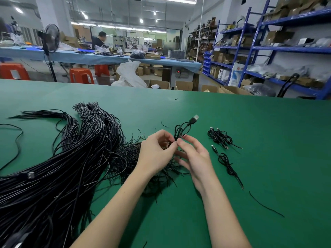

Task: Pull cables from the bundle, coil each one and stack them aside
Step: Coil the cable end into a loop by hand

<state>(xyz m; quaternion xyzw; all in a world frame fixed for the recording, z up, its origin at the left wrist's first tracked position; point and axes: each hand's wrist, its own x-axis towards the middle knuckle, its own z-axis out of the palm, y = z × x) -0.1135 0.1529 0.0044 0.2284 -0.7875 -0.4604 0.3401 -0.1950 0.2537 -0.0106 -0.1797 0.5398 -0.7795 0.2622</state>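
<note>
A big bundle of black cables (71, 158) sprawls over the left of the green table (268, 140). Above a heap of thin black ties (129, 158), both hands hold one coiled black cable (180, 130) whose USB plug sticks up to the right. My left hand (157, 151) pinches the coil's waist from the left. My right hand (193, 156) pinches it from the right, its other fingers spread. To the right lie finished coils: a small stack (220, 137) and a single coiled cable (227, 164) nearer me.
A loose black tie (265, 205) lies on the table at the right. Another loose cable (16, 140) curves at the far left. Beyond the table's far edge stand orange stools, cardboard boxes, blue shelves and a person at a blue bench.
</note>
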